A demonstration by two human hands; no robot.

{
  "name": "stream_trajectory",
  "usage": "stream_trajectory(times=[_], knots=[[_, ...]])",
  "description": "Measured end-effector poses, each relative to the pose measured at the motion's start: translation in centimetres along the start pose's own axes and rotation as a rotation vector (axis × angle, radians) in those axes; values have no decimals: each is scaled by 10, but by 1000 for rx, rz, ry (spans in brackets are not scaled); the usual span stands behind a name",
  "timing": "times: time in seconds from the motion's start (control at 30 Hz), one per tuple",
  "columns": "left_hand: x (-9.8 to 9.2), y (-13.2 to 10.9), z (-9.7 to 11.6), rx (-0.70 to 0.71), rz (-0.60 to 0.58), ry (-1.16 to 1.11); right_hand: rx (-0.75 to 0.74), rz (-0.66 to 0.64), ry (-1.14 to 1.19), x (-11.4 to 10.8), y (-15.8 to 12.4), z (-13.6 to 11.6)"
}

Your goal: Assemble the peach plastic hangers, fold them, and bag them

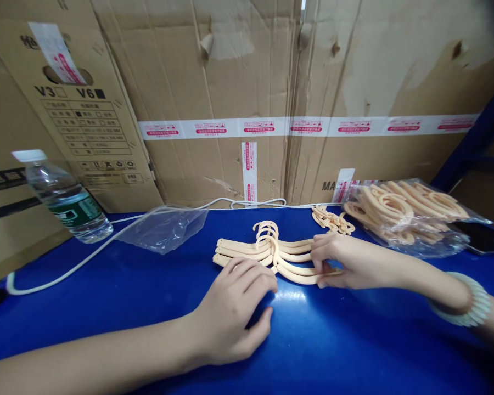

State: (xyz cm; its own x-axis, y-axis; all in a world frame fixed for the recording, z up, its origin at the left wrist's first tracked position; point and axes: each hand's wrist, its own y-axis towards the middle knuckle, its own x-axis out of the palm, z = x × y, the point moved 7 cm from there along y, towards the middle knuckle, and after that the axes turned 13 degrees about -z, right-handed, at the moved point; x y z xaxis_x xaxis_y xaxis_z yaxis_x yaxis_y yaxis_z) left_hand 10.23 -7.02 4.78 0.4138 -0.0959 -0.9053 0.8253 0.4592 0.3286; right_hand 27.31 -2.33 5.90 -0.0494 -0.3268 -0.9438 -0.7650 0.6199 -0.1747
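Several cream-coloured clothes hangers (242, 248) lie overlapped on the blue table, their hooks toward the back. My right hand (349, 260) pinches the right end of the nearest hanger (298, 274) between thumb and fingers. Over that hanger's left part rests my left hand (236, 310), its fingers bent and its thumb standing apart. The left fingertips partly hide the hanger, and no grip on it shows.
Small cream plastic pieces (332, 220) lie behind my right hand. Farther right are clear bags of cream plastic parts (407, 211) beside a dark flat device (488, 238). An empty-looking plastic bag (162, 227), white cable (66, 269) and water bottle (68, 197) are left. Cardboard (214, 170) stands behind.
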Motion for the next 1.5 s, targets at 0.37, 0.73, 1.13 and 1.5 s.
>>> stream_trajectory(times=[0.37,0.73,1.13,1.5], knots=[[7,2,-5,-76,-102,11,249,46,-24,2,-1,22],[16,3,-25,-255,-293,1,454,177,-290,0,3,37],[17,-7,-28,-240,-309,-12,373,199,-244,17,7,8],[9,-2,-30,-314,-245,64,289,244,-227,22,12,3]])
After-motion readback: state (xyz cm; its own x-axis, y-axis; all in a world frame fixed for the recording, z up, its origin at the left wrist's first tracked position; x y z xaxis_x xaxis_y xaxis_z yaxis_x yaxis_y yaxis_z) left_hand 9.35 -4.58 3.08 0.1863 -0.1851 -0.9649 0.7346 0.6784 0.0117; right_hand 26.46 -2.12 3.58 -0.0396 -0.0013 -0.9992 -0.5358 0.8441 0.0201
